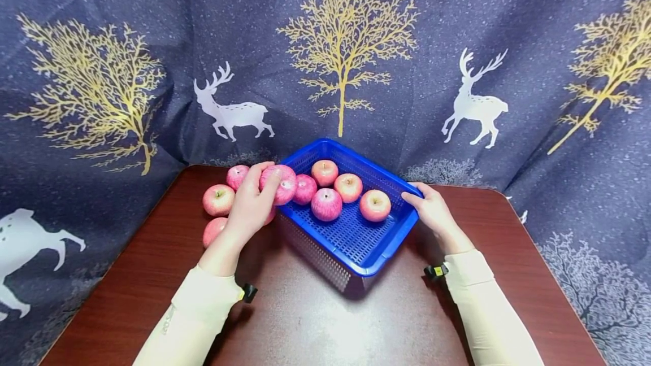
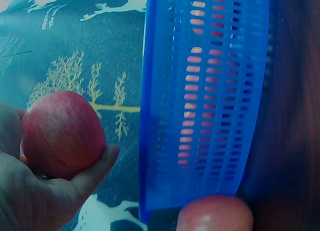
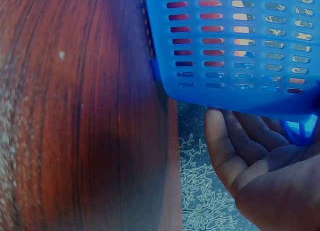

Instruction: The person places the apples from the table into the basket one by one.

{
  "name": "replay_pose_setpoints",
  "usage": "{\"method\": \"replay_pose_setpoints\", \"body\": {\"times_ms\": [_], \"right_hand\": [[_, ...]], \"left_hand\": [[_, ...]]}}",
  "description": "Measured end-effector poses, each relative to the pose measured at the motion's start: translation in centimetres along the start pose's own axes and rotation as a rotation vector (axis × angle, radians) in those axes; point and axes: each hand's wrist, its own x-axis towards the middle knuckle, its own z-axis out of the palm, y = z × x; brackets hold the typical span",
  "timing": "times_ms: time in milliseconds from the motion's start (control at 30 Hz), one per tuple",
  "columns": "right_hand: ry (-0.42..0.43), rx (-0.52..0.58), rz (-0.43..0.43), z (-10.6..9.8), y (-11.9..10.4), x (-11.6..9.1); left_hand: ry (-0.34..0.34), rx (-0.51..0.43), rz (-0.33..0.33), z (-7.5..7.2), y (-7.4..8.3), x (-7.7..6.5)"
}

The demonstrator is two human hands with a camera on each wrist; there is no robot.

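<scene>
My left hand (image 1: 250, 201) grips a pink-red apple (image 1: 281, 185) between thumb and fingers, above the left rim of a blue slotted plastic basket (image 1: 351, 242). In the left wrist view, that apple (image 2: 65, 133) is raised beside the basket wall (image 2: 160, 181). Several apples lie inside the basket, among them a yellowish-red apple (image 1: 375, 206) towards the right. On the right, my right hand (image 1: 432, 210) pinches the basket's rim, thumb over the edge. The right wrist view has its fingers (image 3: 217, 133) against the rim's underside.
More apples sit on the brown table (image 1: 142, 275) left of the basket, including a red-yellow apple (image 1: 218, 200) and a red apple (image 1: 214, 231) partly behind my left forearm. A dark curtain (image 1: 356, 33) with trees and deer hangs behind the table.
</scene>
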Motion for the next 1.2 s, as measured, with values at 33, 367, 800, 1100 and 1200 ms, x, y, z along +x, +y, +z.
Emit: {"method": "replay_pose_setpoints", "body": {"times_ms": [33,367,800,1100,1200], "right_hand": [[-0.001,-0.001,0.0,0.0,0.0,0.0],[-0.014,0.008,0.007,-0.1,-0.1,0.0],[-0.008,-0.003,0.018,-0.2,-0.2,-0.2],[-0.011,-0.002,0.006,-0.2,0.1,0.0],[-0.014,0.0,0.003,-0.1,0.1,0.0]], "left_hand": [[-0.007,0.0,0.006,0.3,0.0,0.0],[-0.07,-0.008,-0.003,2.6,1.2,0.3],[-0.21,0.018,-0.044,5.9,2.3,0.9],[-0.342,-0.238,-0.186,7.8,3.0,1.0],[-0.376,-0.338,-0.263,8.3,3.0,1.0]]}}
